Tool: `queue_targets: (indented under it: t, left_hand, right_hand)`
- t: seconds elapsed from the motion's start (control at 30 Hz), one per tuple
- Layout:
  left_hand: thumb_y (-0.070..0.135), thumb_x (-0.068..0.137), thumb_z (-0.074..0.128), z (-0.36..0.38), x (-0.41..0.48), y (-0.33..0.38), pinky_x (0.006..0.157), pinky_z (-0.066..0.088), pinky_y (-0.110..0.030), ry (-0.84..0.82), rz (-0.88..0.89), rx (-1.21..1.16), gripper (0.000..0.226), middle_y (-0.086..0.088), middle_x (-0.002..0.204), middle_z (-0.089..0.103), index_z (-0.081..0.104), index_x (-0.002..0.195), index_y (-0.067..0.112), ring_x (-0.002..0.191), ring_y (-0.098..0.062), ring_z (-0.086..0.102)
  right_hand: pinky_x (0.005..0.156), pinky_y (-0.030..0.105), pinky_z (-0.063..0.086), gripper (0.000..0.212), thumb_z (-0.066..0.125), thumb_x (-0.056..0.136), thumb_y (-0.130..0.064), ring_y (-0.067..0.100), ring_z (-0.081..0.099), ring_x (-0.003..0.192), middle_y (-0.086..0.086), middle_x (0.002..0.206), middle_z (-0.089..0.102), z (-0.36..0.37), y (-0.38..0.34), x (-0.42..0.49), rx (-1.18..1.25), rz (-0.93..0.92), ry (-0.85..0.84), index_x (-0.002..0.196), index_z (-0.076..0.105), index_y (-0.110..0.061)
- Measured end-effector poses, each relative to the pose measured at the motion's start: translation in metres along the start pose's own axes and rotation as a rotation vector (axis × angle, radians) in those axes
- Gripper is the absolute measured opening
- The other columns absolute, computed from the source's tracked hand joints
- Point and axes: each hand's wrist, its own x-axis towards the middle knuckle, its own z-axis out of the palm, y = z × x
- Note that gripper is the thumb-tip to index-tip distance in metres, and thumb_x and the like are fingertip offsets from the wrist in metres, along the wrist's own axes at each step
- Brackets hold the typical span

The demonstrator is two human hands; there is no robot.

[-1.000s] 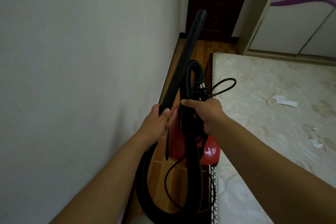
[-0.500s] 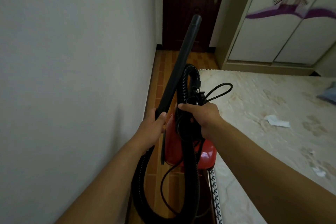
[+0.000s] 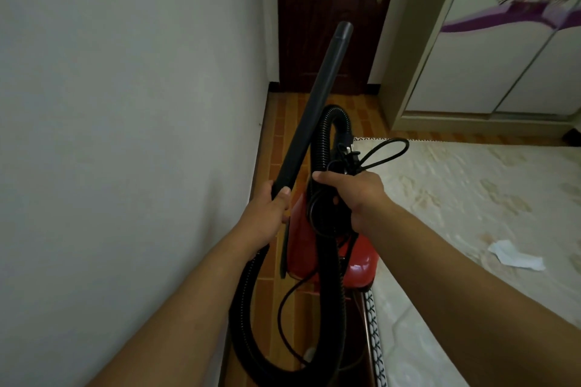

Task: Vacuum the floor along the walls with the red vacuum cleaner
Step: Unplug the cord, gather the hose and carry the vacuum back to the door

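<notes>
Plain white wall fills the left side. Left hand is clenched around the lower end of the black rigid vacuum tube, which tilts up and away with its open tip in front of the dark brown wooden door. Black ribbed flexible hose loops down below the left hand and back up in an arch behind the right hand. The red plastic vacuum cleaner hangs under the right hand, over the narrow orange-brown tiled floor strip between wall and mattress. Right hand grasps the top of the vacuum cleaner along with the bundled black power cord; the handle is hidden under the fingers. Pale patterned mattress on the right, with a crumpled white paper scrap lying on it. White wardrobe with purple print far right.
</notes>
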Motion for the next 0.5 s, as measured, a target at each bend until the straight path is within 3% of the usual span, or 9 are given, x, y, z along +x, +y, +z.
queue_targets:
  t: [0.1,0.3,0.4,0.5]
  left_hand:
    - [0.047,0.105,0.041,0.006,0.055,0.012,0.085,0.053,-0.042,0.011,-0.011,0.026,0.033,0.002,0.105,0.064,0.047,0.133,0.029,0.088,-0.015,0.064]
    - [0.05,0.104,0.042,0.009,0.153,0.046,0.083,0.051,-0.038,0.032,-0.021,0.015,0.042,0.001,0.111,0.064,0.043,0.14,0.029,0.089,-0.014,0.064]
    - [0.049,0.105,0.041,0.005,0.202,0.06,0.078,0.049,-0.035,0.04,-0.012,0.007,0.036,-0.001,0.101,0.065,0.047,0.133,0.027,0.084,-0.015,0.063]
    - [0.047,0.105,0.041,0.002,0.257,0.068,0.075,0.048,-0.034,0.04,-0.012,0.012,0.033,0.0,0.097,0.065,0.048,0.129,0.026,0.083,-0.015,0.063]
  right_hand:
    - [0.074,0.044,0.063,0.038,0.094,0.067,-0.023,0.028,0.066,0.072,0.008,0.072,0.065,0.001,-0.026,0.045,0.004,0.016,-0.031,0.093,0.071,-0.007]
    - [0.063,0.037,0.058,0.032,0.092,0.07,-0.022,0.026,0.062,0.067,0.007,0.068,0.061,0.01,-0.083,0.135,-0.014,-0.007,-0.051,0.087,0.069,-0.008]
    - [0.054,0.032,0.053,0.035,0.094,0.068,-0.022,0.025,0.058,0.06,0.006,0.062,0.058,0.022,-0.106,0.183,-0.011,-0.018,-0.051,0.087,0.069,-0.007]
    - [0.055,0.033,0.056,0.036,0.094,0.068,-0.021,0.025,0.06,0.06,0.005,0.063,0.06,0.036,-0.127,0.235,-0.009,-0.027,-0.05,0.091,0.071,-0.005]
